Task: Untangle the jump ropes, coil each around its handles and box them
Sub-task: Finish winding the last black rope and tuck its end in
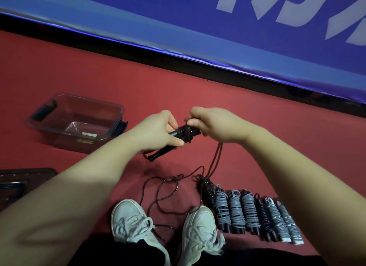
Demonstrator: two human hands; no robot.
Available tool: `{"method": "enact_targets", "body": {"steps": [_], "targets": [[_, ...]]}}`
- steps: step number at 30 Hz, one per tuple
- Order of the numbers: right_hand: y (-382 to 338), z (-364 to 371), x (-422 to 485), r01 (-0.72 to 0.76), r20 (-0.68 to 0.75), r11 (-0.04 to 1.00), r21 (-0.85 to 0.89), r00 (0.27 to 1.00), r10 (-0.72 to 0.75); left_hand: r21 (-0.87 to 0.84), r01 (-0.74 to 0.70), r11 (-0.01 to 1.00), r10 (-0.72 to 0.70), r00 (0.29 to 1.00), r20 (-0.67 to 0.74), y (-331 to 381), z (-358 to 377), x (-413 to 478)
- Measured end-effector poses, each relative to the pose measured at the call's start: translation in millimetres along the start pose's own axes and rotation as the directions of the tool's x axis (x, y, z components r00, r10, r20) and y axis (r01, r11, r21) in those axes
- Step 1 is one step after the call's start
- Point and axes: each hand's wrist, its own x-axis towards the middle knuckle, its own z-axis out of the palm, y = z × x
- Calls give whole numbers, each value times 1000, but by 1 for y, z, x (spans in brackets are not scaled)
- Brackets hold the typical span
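I hold the pair of black handles [161,153] in front of me, above the red floor [79,73]. My left hand [158,131] is closed around them near the middle, with the fingers curled about them. Their ribbed ends stick out under my wrist and point down and to the left. The upper part of the handles is already wrapped with several turns of the dark rope [214,159]. My right hand [215,125] pinches this rope just at the wraps, with the fingers bent tight on it. From there two strands hang down to the floor and go on in loose loops, which lie between my hands and my white shoes [134,222].

Just to the right of my right shoe lies a row of coiled ropes [247,212]. Each is wound on its own handles, and they lie side by side, close together. Most are grey and some are dark. The hanging strands come down at the left end of this row.

The clear plastic box [87,99] stands open on the floor to the left of my left hand, well apart from the row. A dark flat tray-like piece [19,178] lies at the left edge of the view, partly cut off.

Beyond my hands a wide band of red floor runs to its far edge. There a black strip [138,54] lies under a blue banner [178,18].
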Motion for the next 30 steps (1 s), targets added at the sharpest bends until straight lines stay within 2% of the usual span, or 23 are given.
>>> {"method": "enact_targets", "body": {"steps": [2,4,7,9,12,18,20,23,25,26,28,30], "targets": [[-1,8,-2,-49,-3,954,294,999,52,19,2,1000,-2,1000,4,-1,0,2],[-1,15,-2,-56,-43,904,423,996,82,18,-1,1000,1,1000,0,-1,1,4],[1,25,-3,4,-163,917,399,984,67,29,-21,999,22,999,-31,-1,2,7],[7,32,-7,32,-190,899,436,980,57,15,-43,999,43,999,11,-4,4,6],[17,39,-11,51,-183,865,500,982,48,-53,-56,997,65,982,178,-11,3,2],[19,40,-9,107,-150,839,533,988,-31,-215,36,976,71,882,466,-21,-14,-7],[17,40,-7,113,-148,822,558,988,-35,-250,62,966,64,883,464,-21,-14,-9],[18,40,-7,89,-147,786,611,989,2,-231,29,972,45,950,310,-16,-3,-9],[19,35,-9,77,-120,825,560,993,-11,-168,6,986,34,971,236,-14,1,-8],[20,30,-8,88,-89,875,476,995,-52,-116,-4,993,31,971,236,-13,2,-9],[20,18,-4,149,-4,972,183,989,-151,98,-68,993,38,960,276,-12,3,-11],[17,5,5,183,68,983,-24,981,-181,283,-170,944,72,942,328,-9,8,-13]]}}
